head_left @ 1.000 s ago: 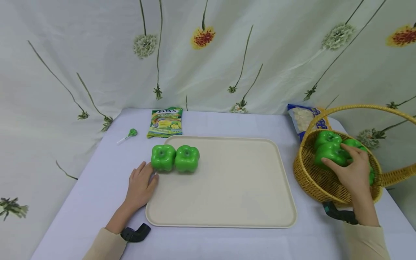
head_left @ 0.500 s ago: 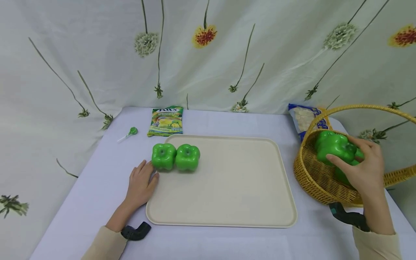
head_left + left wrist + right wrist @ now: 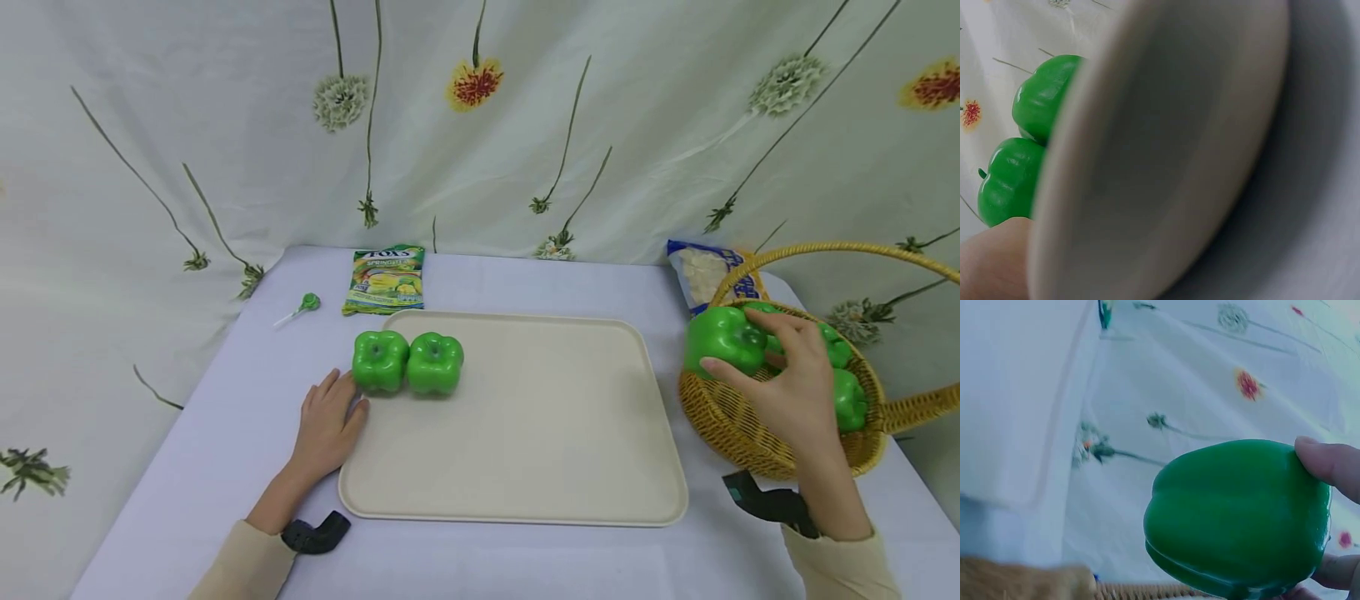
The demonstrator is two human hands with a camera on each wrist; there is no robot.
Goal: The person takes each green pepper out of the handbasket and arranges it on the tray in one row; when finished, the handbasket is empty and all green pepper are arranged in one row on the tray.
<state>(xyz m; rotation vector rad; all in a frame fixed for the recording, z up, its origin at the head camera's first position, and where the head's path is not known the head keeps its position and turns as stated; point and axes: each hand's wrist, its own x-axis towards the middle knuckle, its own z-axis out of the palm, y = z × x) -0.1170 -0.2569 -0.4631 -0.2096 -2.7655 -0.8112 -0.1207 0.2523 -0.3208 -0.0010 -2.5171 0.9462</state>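
Observation:
Between thumb and fingers my right hand holds a green bell pepper over the left rim of the wicker basket. The same bell pepper fills much of the right wrist view. More green peppers lie in the basket, partly hidden by the hand. My left hand rests with extended fingers at the left edge of the cream tray. Its fingertips are right beside two green peppers standing side by side at the tray's upper left corner. The tray's rim looms close in the left wrist view.
Behind the tray lies a green and yellow candy bag. A green lollipop is on the cloth at the left. A blue and clear packet leans behind the basket, whose tall handle arches above it. A flowered cloth hangs at the back.
My right hand has lifted a green bell pepper out of the pile and carried it left to the basket's rim. The left hand and the two peppers on the tray have stayed put.

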